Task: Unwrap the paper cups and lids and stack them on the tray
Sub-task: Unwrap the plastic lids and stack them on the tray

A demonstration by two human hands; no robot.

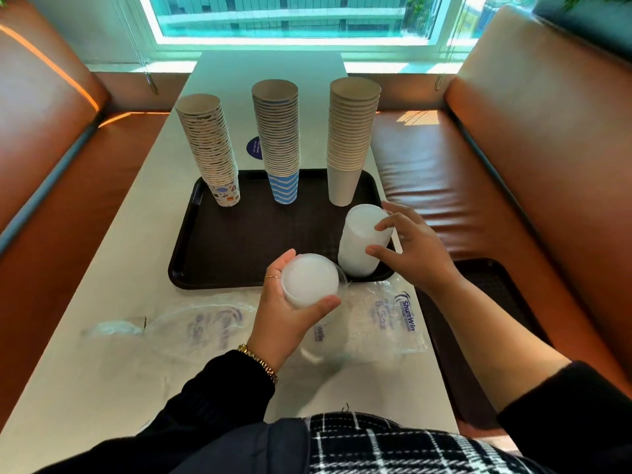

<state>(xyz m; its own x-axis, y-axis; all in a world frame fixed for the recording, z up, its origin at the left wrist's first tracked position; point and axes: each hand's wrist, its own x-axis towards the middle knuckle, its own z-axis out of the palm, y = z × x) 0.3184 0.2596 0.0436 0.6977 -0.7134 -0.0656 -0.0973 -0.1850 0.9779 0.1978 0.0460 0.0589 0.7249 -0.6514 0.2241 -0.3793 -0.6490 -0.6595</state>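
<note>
Three tall stacks of paper cups stand along the far side of the dark brown tray [219, 248]: a patterned stack [209, 148] on the left, a blue-striped stack [278, 138] in the middle, a plain white stack [350, 138] on the right. At the tray's near right corner stands a stack of white lids [359, 241]; my right hand [413, 251] holds it with thumb and fingers on its right side. My left hand [284, 313] grips a second, shorter stack of white lids [309, 280] just above the tray's near edge.
Empty clear plastic wrappers [383, 319] with blue print lie crumpled on the white table [102, 371] between the tray and me. Brown leather benches [513, 165] flank the table. A second dark tray [478, 302] sits on the right bench. A window is at the far end.
</note>
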